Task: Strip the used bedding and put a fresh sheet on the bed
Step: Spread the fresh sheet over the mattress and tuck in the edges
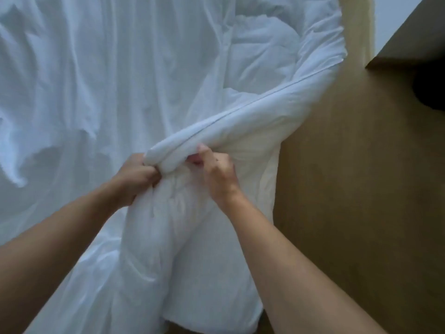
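1. Left hand [136,177]: clenched on a bunch of the white duvet [240,126], fingertips buried in the cloth.
2. Right hand [216,172]: just beside the left, fingers curled into the same fold, thumb up against the piped seam.
3. Duvet: its rolled edge runs from the hands toward the far right corner of the bed [337,51]. The bulk sags below the hands at the near right edge, over the brown floor [349,201].
4. A crumpled white sheet [96,68] covers the rest, out to the left edge (used or fresh, cannot tell).
5. Judgement: stripping is under way; no fresh sheet laid yet.
6. Risks:
   - Both grips sit close together on one bunch, so the sagging bulk could slip down onto the floor.
   - A hard pull may drag the sheet along if the two are tangled.
   - All the strain falls on the seam.
   - The brown furniture [409,39] beyond the right edge could catch a swinging corner.
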The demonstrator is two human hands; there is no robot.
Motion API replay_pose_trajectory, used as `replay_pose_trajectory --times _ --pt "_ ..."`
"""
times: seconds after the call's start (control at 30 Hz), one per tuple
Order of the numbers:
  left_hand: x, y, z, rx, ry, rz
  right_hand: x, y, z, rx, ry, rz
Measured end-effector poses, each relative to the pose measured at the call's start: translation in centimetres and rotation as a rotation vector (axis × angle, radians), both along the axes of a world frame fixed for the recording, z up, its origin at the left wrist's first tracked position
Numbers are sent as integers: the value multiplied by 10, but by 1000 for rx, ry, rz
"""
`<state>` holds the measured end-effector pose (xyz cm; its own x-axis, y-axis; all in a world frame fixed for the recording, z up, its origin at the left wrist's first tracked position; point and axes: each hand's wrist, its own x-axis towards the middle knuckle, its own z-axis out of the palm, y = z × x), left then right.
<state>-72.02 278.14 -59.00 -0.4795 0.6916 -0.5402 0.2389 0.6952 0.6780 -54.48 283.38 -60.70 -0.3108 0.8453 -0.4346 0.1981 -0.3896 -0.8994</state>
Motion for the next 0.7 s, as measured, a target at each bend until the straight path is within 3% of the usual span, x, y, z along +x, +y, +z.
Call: replay_pose_trajectory --times 0.1,0.2,0.3,0.43,0.53,0.6,0.63,0.7 --pt "-52 -1 6 -89 323 118 21 23 -22 -92 -222 -399" --pt "-81 -12 11 -135 472 265 42 61 -36 -433 130 -432" --pt "-79 -22 8 -183 580 361 48 109 -37 -439 316 -225" --pt "-59 -16 16 -258 626 422 21 164 -20 -347 307 89" --pt "-33 -5 28 -234 917 423 -7 178 -2 -229 270 217" --pt "11 -4 25 -20 1186 244 -34 180 15 -59 232 314" --pt "36 -6 20 10 1235 102 -52 181 24 48 188 370" --pt "61 -14 9 -193 1188 -102 -96 183 44 254 83 559"
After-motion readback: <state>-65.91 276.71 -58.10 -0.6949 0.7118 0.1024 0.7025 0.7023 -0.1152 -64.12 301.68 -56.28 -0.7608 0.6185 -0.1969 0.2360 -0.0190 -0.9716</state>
